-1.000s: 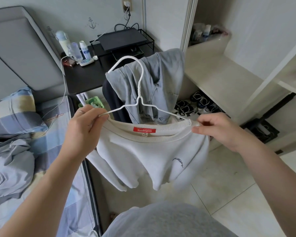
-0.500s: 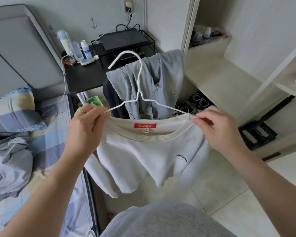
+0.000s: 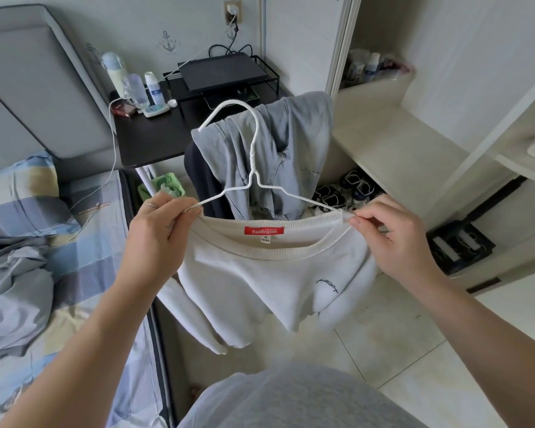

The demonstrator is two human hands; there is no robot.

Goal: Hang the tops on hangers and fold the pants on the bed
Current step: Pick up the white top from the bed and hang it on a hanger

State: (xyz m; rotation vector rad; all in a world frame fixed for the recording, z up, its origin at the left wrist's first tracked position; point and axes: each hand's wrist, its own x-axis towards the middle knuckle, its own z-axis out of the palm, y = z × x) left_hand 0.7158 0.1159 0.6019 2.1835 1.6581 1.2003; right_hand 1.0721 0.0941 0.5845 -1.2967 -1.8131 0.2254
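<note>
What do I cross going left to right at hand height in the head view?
Checked pillow → left hand → red neck label of the white sweatshirt → right hand → black object low in the wardrobe.

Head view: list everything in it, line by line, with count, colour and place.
sweatshirt: one, cream, mid-air on the hanger
hanger: one, white wire, through the sweatshirt's neck
grey garment: one, draped behind the hanger
bed: one, blue-yellow check, left
grey cloth: one, crumpled on the bed
side table: one, black, beyond the bed
bottles: three, pale, on the side table
shoes: several, dark, floor under the shelves
shelves: cream, right
left hand: fingers pinch hanger's left end
right hand: fingers pinch sweatshirt collar
</note>
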